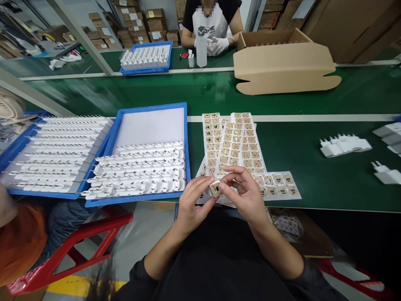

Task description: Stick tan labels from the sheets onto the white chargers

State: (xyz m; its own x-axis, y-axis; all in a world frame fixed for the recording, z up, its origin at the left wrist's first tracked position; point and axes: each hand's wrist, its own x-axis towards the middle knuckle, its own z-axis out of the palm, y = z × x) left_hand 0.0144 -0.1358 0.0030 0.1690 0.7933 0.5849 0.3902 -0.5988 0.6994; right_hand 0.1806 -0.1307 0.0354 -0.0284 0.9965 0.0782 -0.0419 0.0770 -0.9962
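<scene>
Between my hands, just above the front edge of the green bench, is a small white plug adapter (pixel 215 193) with a tan label on its upward face. My left hand (pixel 194 200) grips it from the left, the thumb below and the fingers along the top. From the right, my right hand (pixel 246 194) is closed with its thumb and fingertips at the adapter's right edge, by the label. Beneath and behind the hands lie overlapping white sheets of tan labels (pixel 231 142). A smaller label sheet (pixel 282 186) extends to the right of my right hand.
At left, a blue-rimmed tray (pixel 150 121) holds rows of white adapters; another full tray (pixel 59 154) adjoins it. Loose adapters (pixel 344 145) stand at right. Across the bench are an open cardboard box (pixel 282 62), a bottle (pixel 201 50) and a gloved co-worker (pixel 216 25).
</scene>
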